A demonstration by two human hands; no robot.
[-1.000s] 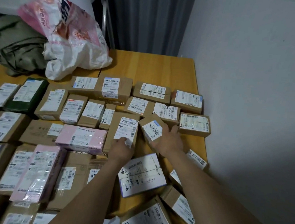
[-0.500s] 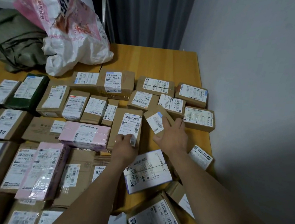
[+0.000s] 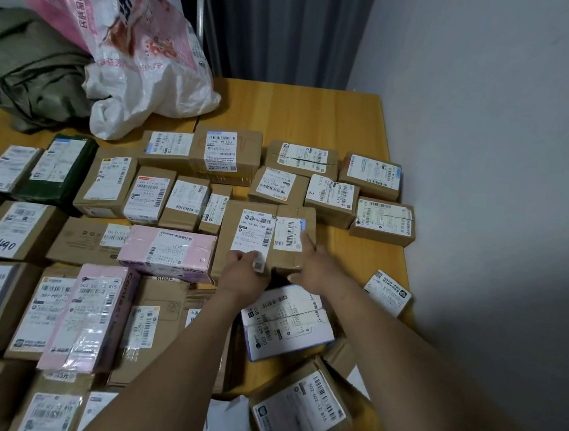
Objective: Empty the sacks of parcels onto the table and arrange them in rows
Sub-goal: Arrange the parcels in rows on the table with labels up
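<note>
Pressing the small carton point(image 3: 289, 241) with my flat right hand point(image 3: 318, 269), left hand point(image 3: 245, 275) gripping the tall carton point(image 3: 252, 212) beside it; a hard shove could skew the boxes behind point(image 3: 332, 199).

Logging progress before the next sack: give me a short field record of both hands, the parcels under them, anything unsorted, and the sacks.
left hand: on near end of large-label box
right hand: fingers straight, pressing small box beside it
unsorted: white parcel, askew, near side
sacks: pink-white sack, olive cloth bundle, far left of table
</note>
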